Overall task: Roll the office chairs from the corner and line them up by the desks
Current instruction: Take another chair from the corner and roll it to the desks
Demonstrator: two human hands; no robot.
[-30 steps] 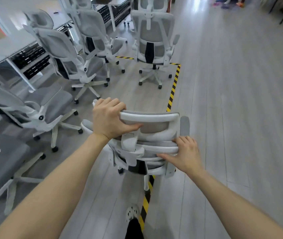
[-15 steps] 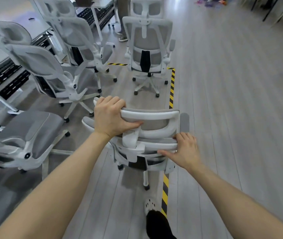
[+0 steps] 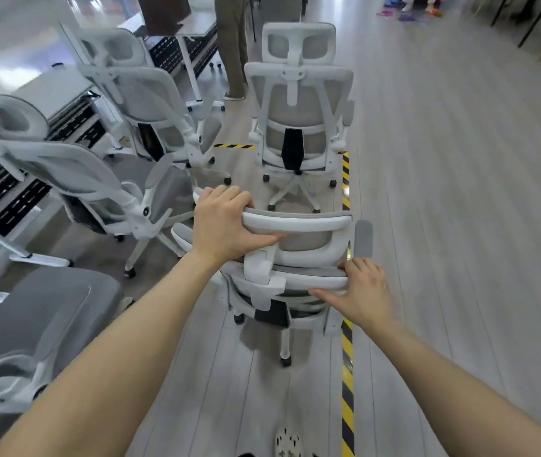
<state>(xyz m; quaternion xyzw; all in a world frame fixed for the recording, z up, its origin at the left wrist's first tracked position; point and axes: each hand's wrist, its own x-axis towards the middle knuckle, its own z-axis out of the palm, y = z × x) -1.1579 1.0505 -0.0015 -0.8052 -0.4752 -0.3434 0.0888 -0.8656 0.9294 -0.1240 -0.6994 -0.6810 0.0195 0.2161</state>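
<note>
A white office chair with grey mesh [image 3: 298,245] stands right in front of me, seen from above and behind. My left hand [image 3: 223,222] is closed over the left end of its headrest. My right hand [image 3: 361,291] grips the right end of the backrest's top edge, thumb underneath. Straight ahead another white chair [image 3: 298,103] stands with its back to me. Two more chairs [image 3: 154,103] [image 3: 74,179] lean toward the white desks [image 3: 51,90] on the left. A grey seat [image 3: 38,318] fills the near left.
A yellow-and-black floor tape [image 3: 346,384] runs forward under the held chair's right side. A person's legs [image 3: 233,44] stand by the far desk. My shoe [image 3: 287,443] shows at the bottom. Bare grey plank floor [image 3: 460,192] spreads to the right.
I have walked forward with the held chair: the chair ahead and the desk-side chairs are nearer and larger. Both hands keep the same grip.
</note>
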